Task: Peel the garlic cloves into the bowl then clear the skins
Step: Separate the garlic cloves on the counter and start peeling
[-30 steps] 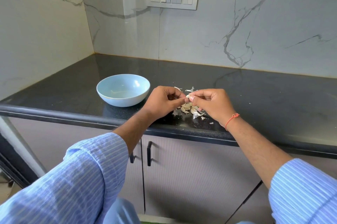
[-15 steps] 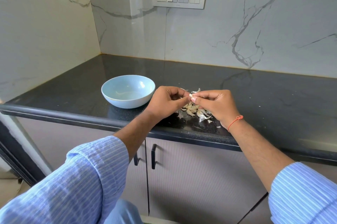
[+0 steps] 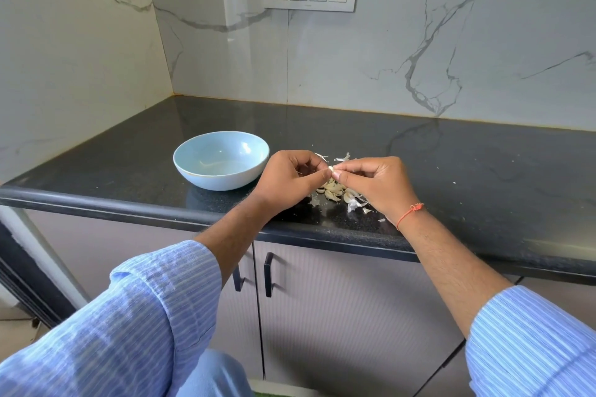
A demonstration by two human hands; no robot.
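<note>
The left hand (image 3: pixel 290 180) and right hand (image 3: pixel 377 183) met fingertip to fingertip, both pinching one garlic clove (image 3: pixel 331 168) above the pile of cloves and skins (image 3: pixel 337 193) on the black surface (image 3: pixel 483 170); the pale blue bowl (image 3: pixel 221 160) sat just left.

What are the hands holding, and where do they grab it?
A garlic clove. The left hand and right hand pinch it between their fingertips, one from each side. Which end each holds cannot be told.
</note>
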